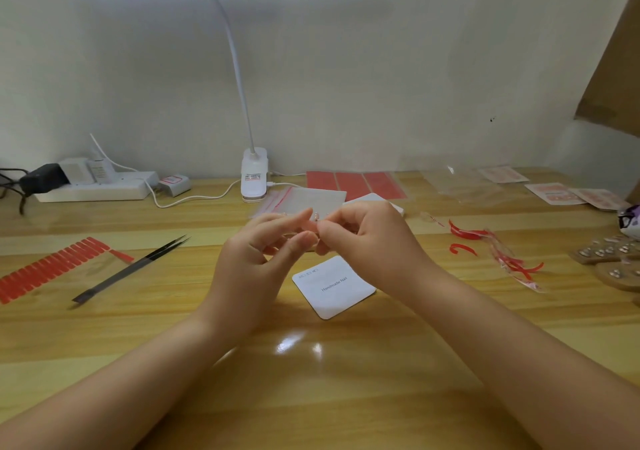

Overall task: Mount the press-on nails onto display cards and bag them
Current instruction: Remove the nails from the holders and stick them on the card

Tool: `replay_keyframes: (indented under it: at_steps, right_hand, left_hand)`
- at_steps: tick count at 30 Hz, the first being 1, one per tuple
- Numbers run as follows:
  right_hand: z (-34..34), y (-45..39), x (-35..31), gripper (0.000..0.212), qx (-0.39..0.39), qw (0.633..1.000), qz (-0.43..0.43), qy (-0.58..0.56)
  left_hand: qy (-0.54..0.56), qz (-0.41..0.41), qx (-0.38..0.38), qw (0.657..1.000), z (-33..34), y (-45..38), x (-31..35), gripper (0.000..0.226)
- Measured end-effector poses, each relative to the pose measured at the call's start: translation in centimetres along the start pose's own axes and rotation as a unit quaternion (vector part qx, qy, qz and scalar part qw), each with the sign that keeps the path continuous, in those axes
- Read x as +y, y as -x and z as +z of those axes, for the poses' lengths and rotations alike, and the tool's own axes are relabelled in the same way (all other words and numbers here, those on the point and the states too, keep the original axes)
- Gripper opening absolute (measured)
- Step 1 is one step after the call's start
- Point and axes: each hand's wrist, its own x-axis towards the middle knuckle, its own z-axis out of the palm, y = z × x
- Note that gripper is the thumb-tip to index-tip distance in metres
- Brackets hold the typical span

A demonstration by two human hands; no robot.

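Observation:
My left hand (256, 259) and my right hand (363, 238) meet above the middle of the wooden table (311, 380). Between their fingertips they pinch a small pale strip (313, 223), too small to identify. A white display card (334, 287) printed "Handmade Nail" lies flat on the table just below my right hand. A clear zip bag with a red seal (304, 200) lies behind my hands. At the left lies a red strip of adhesive tabs (52, 266).
Black tweezers (131, 268) lie left of my hands. A clip lamp (254, 176) and a power strip (93, 186) stand at the back. Red sheets (353, 183), peeled red liners (498, 252), clear bags (460, 183) and nail holders (609, 252) fill the right side.

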Motion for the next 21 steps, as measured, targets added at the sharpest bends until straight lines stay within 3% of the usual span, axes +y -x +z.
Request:
replay_keyframes:
  at_steps: [5,13,17,19,21]
  right_hand:
    - [0.1,-0.3,0.1,0.023,-0.059,0.991,0.070,-0.097]
    - [-0.4,-0.3,0.0,0.022,-0.106,0.991,0.051,-0.061]
    - [-1.0,-0.6,0.7,0.022,-0.095,0.990,0.056,0.090]
    - [-1.5,-0.6,1.2,0.021,-0.123,0.969,0.071,0.202]
    - [-1.7,-0.5,1.6,0.038,-0.174,0.942,0.091,0.273]
  left_hand:
    - [-0.073,0.126,-0.005,0.989,-0.6,-0.4,-0.2,0.034]
    - [-0.109,0.155,-0.005,0.982,-0.9,-0.7,-0.4,0.029]
    - [-0.086,0.100,0.026,0.991,-1.1,-0.8,-0.4,0.024]
    - [-0.057,0.044,0.020,0.997,-1.0,-0.8,-0.5,0.022]
    - [-0.051,-0.001,0.008,0.999,-0.9,-0.7,-0.8,0.021]
